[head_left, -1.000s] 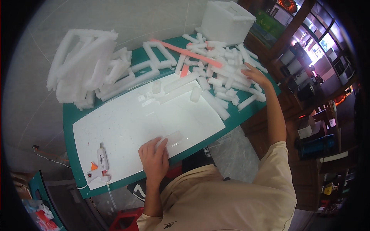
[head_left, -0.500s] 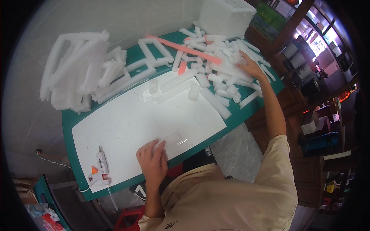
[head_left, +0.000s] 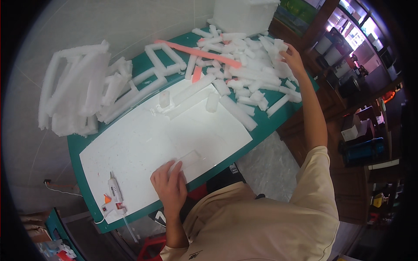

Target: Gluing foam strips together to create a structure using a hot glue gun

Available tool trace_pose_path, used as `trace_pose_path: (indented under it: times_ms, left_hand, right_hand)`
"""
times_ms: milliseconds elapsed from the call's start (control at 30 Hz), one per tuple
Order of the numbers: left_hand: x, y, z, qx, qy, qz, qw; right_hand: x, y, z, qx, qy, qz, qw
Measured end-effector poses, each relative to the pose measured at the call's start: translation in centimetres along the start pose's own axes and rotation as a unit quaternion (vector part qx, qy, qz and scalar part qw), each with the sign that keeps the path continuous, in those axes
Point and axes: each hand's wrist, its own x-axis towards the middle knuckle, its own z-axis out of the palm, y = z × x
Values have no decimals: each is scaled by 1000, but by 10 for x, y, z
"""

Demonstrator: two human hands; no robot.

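Observation:
My left hand (head_left: 170, 185) rests low on the white sheet with bent fingers closed on the near end of a clear plastic strip (head_left: 190, 158). At the far right of the table, my right hand (head_left: 294, 60) pinches a pale, uneven piece of white foam (head_left: 275, 48) at the edge of a pile of foam offcuts (head_left: 257, 61). Its fingertips are partly hidden by the foam. Beyond the left hand, two short foam blocks, one of them a stubby block (head_left: 212, 102), and some longer foam strips (head_left: 193, 92) lie along the sheet's far edge.
A hot glue gun (head_left: 116, 194) lies at the sheet's left end. White foam frames (head_left: 78, 87) are stacked at the back left. A pink foam strip (head_left: 200, 54) crosses the pile, and a large white foam block (head_left: 244, 16) stands behind it on the green table (head_left: 272, 119).
My right hand has shifted right and away across the pile, and a foam piece is now in its fingers. The left hand stays by the plastic strip. The view has turned slightly.

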Motion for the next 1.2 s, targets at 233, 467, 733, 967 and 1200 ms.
trace_pose_path:
  times_ms: [233, 467, 733, 967, 1200]
  left_hand:
    - [-1, 0, 0, -3, 4, 2, 1000]
    - [-1, 0, 2, -5, 10, 9, 1000]
    - [-3, 0, 1, -7, 18, 14, 1000]
    - [-4, 0, 0, -7, 25, 22, 999]
    - [-3, 0, 3, 6, 19, 26, 999]
  right_hand:
    - [-12, 7, -15, 115, -40, 68, 990]
    - [-20, 5, -13, 157, -47, 109, 980]
    - [-36, -23, -13, 156, -116, 62, 979]
    - [-16, -20, -17, 92, 3, -36, 995]
    - [-8, 17, -57, 6, 93, -51, 994]
